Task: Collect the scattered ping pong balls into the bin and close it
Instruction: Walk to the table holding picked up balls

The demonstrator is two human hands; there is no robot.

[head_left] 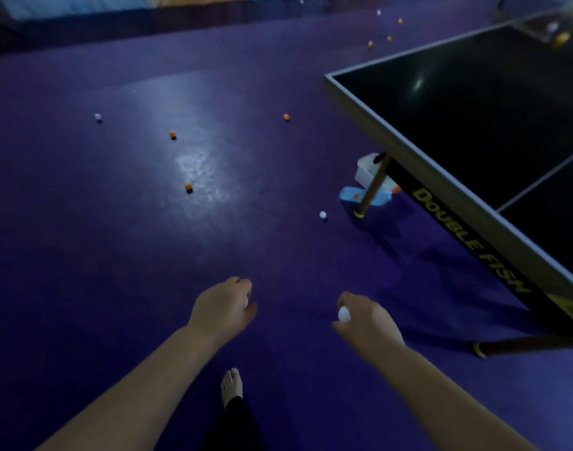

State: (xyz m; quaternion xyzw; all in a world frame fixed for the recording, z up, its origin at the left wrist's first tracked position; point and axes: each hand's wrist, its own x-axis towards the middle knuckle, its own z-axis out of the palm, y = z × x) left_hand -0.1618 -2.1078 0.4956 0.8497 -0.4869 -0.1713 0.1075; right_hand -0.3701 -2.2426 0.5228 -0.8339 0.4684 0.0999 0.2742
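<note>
My right hand (365, 317) grips a white ping pong ball (343, 314) low over the purple floor. To its left, my left hand (225, 307) has curled fingers; a pale spot shows at them, but I cannot tell if it is a ball. Several balls lie scattered ahead: a white ball (323, 215) near the table leg, orange balls (188, 188) (172, 135) (286, 117), and a white ball (98, 117) far left. The white bin (365, 170) stands under the table corner, with its blue lid (348, 193) lying on the floor beside it.
A dark ping pong table (474, 125) fills the right side; its leg (371, 187) stands in front of the bin. More orange balls (370, 43) lie far back. A bare foot (232, 385) is below my hands. A low barrier (116, 14) runs along the back.
</note>
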